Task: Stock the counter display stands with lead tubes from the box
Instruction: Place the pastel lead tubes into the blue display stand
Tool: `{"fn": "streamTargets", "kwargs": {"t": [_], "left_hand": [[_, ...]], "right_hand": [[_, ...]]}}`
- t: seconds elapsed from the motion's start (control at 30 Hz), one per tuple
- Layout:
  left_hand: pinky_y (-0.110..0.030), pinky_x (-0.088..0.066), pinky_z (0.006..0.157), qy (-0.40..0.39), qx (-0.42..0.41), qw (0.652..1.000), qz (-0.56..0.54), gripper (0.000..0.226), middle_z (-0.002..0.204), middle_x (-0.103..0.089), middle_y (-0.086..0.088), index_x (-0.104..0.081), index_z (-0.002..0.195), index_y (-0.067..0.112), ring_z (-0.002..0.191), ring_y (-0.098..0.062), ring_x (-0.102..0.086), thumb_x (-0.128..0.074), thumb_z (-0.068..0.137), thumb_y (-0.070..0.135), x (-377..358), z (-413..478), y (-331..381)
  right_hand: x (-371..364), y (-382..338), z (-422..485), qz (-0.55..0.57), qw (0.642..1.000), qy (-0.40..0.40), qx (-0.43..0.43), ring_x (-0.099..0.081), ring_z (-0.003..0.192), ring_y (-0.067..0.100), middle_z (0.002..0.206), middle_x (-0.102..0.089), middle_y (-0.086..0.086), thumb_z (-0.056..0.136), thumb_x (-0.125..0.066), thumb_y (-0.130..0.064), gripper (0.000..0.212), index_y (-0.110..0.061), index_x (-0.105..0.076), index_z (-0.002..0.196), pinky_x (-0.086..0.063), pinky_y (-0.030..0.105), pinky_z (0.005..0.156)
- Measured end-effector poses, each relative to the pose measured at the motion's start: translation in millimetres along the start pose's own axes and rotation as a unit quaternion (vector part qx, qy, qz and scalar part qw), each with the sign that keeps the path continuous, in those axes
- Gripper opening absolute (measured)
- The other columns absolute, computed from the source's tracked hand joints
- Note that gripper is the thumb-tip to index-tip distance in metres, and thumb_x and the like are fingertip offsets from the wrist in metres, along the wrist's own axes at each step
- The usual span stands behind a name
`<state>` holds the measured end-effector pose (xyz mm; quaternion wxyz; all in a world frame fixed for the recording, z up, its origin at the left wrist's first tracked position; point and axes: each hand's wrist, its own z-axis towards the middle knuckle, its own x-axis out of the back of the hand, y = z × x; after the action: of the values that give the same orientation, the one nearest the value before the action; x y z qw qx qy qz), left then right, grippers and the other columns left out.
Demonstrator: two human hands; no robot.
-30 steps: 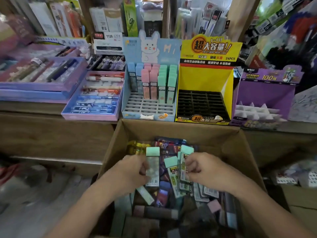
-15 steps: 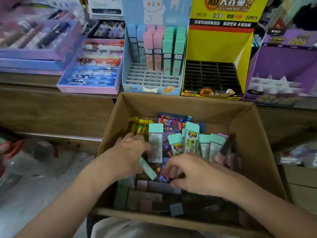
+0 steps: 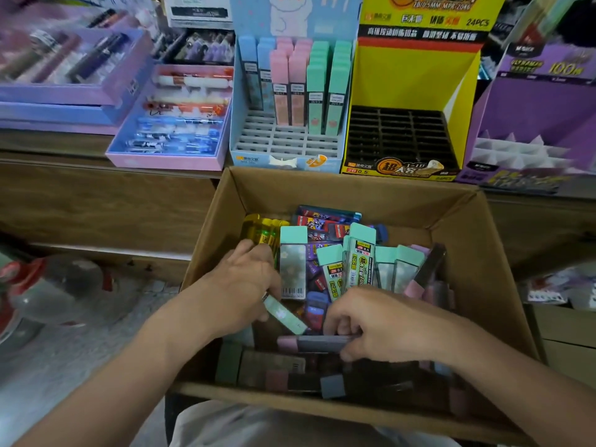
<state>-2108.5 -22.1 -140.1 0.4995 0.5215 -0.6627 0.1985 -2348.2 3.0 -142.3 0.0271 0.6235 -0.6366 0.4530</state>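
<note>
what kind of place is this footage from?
Most likely a stationery shop. A blue display stand partly filled with lead tubes, an empty yellow display stand and a pen tray sit side by side, with a cardboard box of loose stock in front.

matt brown cardboard box (image 3: 338, 191); glossy plastic lead tubes (image 3: 293, 262); wood-grain counter (image 3: 96, 204); printed card display stands (image 3: 290, 156).

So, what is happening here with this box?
A person reaches into the brown cardboard box of lead tubes. The left hand holds a mint-capped clear tube upright; the right hand pinches a pink-capped grey tube lying flat. The light-blue display stand is part-filled; the yellow display stand has only empty black slots.
</note>
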Motion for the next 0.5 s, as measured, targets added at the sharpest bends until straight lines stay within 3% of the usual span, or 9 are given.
{"fn": "streamTargets", "kwargs": {"t": [0.13, 0.23, 0.3, 0.4, 0.5], "left_hand": [[-0.030, -0.041, 0.098, -0.062, 0.002, 0.995, -0.076, 0.028, 0.110, -0.046, 0.018, -0.071, 0.110, 0.036, 0.113, -0.006, -0.040, -0.080, 0.084, 0.037, 1.3, -1.7, 5.4], [-0.027, -0.047, 0.080, -0.147, 0.008, 0.981, -0.124, 0.020, 0.101, -0.058, 0.019, -0.069, 0.104, 0.037, 0.095, -0.002, -0.056, -0.076, 0.087, 0.044, 0.4, -4.1, 13.3], [-0.025, -0.045, 0.069, -0.184, -0.013, 0.974, -0.130, 0.017, 0.092, -0.063, 0.018, -0.070, 0.101, 0.036, 0.085, 0.000, -0.058, -0.076, 0.087, 0.045, -0.2, -4.8, 18.8], [-0.024, -0.047, 0.068, -0.205, -0.035, 0.971, -0.118, 0.017, 0.092, -0.064, 0.017, -0.069, 0.100, 0.034, 0.085, 0.000, -0.059, -0.076, 0.085, 0.041, 0.6, -6.1, 25.1], [-0.024, -0.042, 0.062, -0.200, -0.042, 0.974, -0.097, 0.015, 0.088, -0.059, 0.018, -0.067, 0.097, 0.035, 0.083, -0.001, -0.057, -0.074, 0.085, 0.037, -1.5, -7.4, 28.8]], "right_hand": [[10.2, 10.0, -11.6, -0.015, 0.999, -0.024, -0.025, -0.065, 0.086, 0.005, 0.095, -0.068, -0.011, 0.088, -0.079, -0.026, 0.021, -0.034, -0.068, 0.104, -0.058, 0.028, 0.076], [10.2, 13.7, -16.0, -0.034, 0.997, -0.062, -0.042, -0.066, 0.083, 0.004, 0.093, -0.071, -0.010, 0.086, -0.079, -0.025, 0.022, -0.033, -0.067, 0.104, -0.060, 0.033, 0.078], [7.5, 13.9, -17.7, -0.042, 0.995, -0.074, -0.044, -0.066, 0.081, 0.005, 0.092, -0.070, -0.009, 0.085, -0.079, -0.025, 0.023, -0.031, -0.067, 0.103, -0.059, 0.029, 0.070], [3.9, 11.7, -20.1, -0.061, 0.993, -0.089, -0.044, -0.064, 0.078, 0.004, 0.090, -0.068, -0.009, 0.083, -0.079, -0.023, 0.024, -0.028, -0.066, 0.102, -0.051, 0.024, 0.059], [0.4, 7.1, -21.3, -0.064, 0.991, -0.109, -0.043, -0.063, 0.078, 0.009, 0.088, -0.065, -0.008, 0.083, -0.079, -0.020, 0.024, -0.025, -0.065, 0.103, -0.049, 0.026, 0.057]]}}
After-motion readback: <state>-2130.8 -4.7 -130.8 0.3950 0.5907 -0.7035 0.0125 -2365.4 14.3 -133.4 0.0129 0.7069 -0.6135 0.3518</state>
